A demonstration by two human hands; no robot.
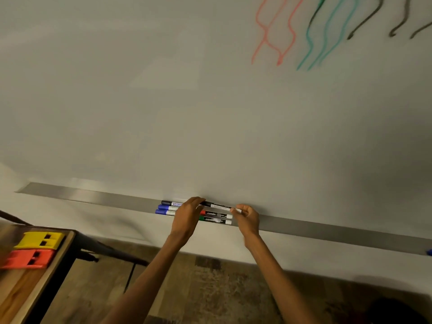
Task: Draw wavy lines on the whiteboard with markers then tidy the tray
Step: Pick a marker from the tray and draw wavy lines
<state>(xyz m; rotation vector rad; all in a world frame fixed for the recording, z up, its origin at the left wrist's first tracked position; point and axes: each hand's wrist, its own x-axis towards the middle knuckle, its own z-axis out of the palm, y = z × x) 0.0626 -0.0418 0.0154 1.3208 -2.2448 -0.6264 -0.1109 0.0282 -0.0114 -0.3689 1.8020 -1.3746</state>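
Blk marker (218,205): L hand (187,218), R hand (249,219)

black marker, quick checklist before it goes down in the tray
1. Both hands on black marker, left hand at cap end, right hand pinching tail: ok.
2. Cap fully seated: cannot tell, left fingers partly cover it.
3. Red marker and green marker lie parallel in tray: ok.
4. Blue markers grouped beside them: ok.
5. Blue object at tray's far right end, apart from the group: not ok.
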